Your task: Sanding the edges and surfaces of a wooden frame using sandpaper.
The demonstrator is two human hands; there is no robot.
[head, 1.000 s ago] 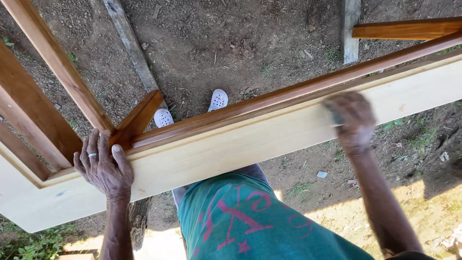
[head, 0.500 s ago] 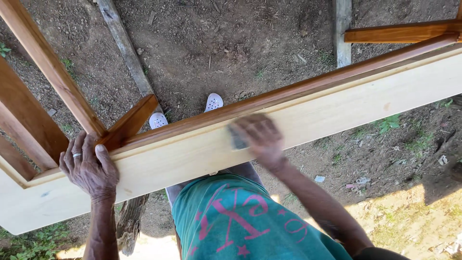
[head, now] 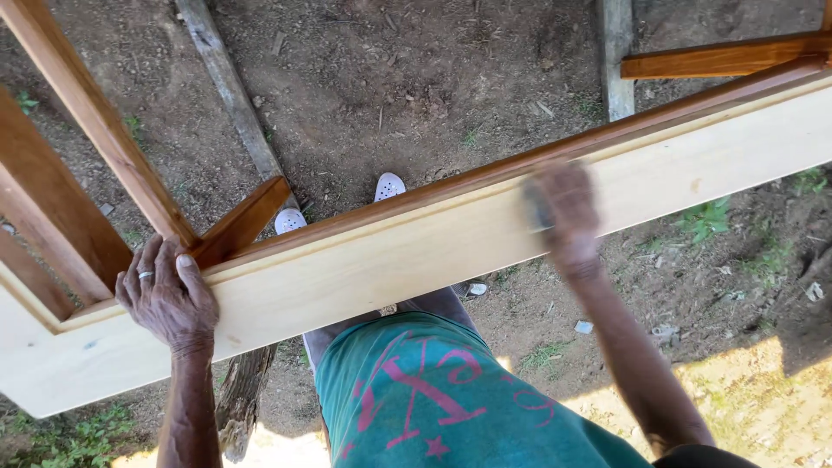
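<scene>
Near: our left hand (head: 169, 299) fingers curled, gripping pale board (head: 416, 247) edge | Mid: right hand (head: 563, 208) blurred, pressing dark sanding pad (head: 536, 208) on board face, finger state unclear | Far: stained frame (head: 87, 130) finished, pale face bare, unstained.

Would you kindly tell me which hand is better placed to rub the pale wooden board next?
Right hand: it presses a dark pad on the pale wooden board; left hand grips the frame.
</scene>
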